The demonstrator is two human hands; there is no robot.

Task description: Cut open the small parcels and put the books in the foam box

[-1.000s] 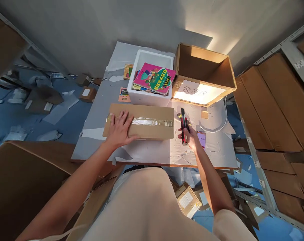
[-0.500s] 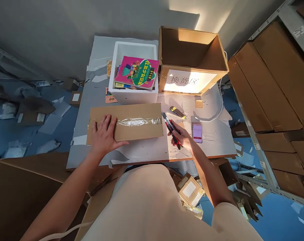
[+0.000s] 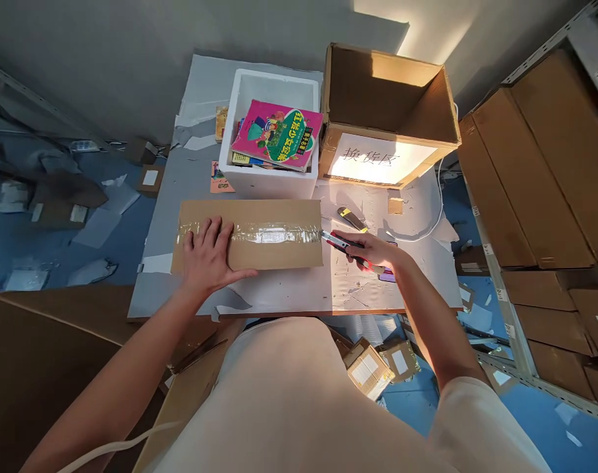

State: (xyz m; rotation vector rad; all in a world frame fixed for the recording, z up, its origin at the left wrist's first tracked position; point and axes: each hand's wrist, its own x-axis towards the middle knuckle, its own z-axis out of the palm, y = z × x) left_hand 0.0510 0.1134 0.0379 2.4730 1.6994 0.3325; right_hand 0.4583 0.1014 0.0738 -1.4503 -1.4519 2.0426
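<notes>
A long closed cardboard box [image 3: 279,257] lies on the table, with shiny clear tape [image 3: 274,234] running along its top. My left hand [image 3: 207,253] rests flat on the box's left part, fingers spread. In my right hand [image 3: 372,251] is a red and black utility knife [image 3: 339,242], its blade pointing left. The blade tip is at the right end of the box, level with the tape; whether it touches cannot be seen. Behind the knife lies a second, black and yellow utility knife [image 3: 352,219]. A phone [image 3: 386,276] is mostly hidden under my right hand.
A white foam box [image 3: 269,182] with books [image 3: 279,135] stands at the back, beside an open cardboard box [image 3: 392,164] with a handwritten paper sign. A white cable [image 3: 439,197] curves at the right. Shelving with cartons [image 3: 540,177] stands right; boxes [image 3: 370,371] lie below the table.
My right hand has turned the utility knife from steeply slanted to nearly level, bringing its blade to the box's right end. My left hand stays on the box. The view has shifted slightly.
</notes>
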